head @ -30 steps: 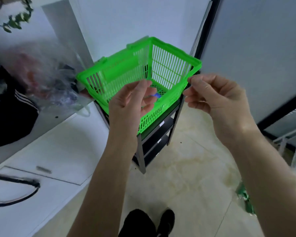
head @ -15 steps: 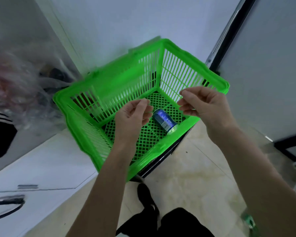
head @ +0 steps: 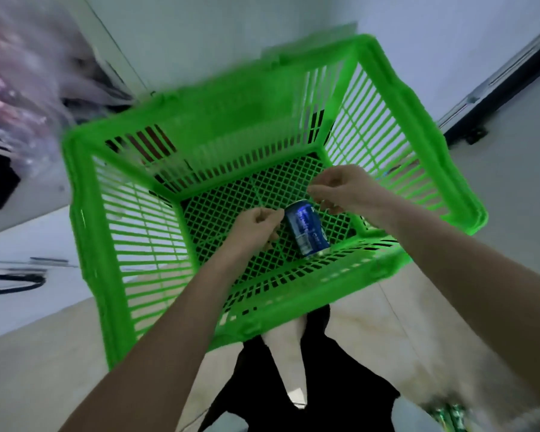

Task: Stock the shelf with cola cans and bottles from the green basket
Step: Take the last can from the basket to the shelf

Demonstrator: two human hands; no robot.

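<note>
A bright green slatted basket (head: 128, 232) fills the middle of the head view, seen from above. One blue cola can (head: 306, 227) lies on its side on the mesh floor, near the front wall. Both my hands are down inside the basket. My left hand (head: 256, 227) hovers just left of the can with fingers loosely curled, holding nothing. My right hand (head: 340, 188) hovers just above the can's far end, fingers bent and relaxed, also holding nothing. The shelf under the basket is hidden.
A white counter (head: 28, 238) with a black cable lies at the left, with blurred clear bags (head: 19, 98) and a dark garment behind it. White walls and a black frame (head: 493, 95) stand at the right. Beige floor and my dark trousers (head: 293, 385) are below.
I have moved closer over the basket. Both hands dropped from rim height down into it and now sit on either side of the blue can.
</note>
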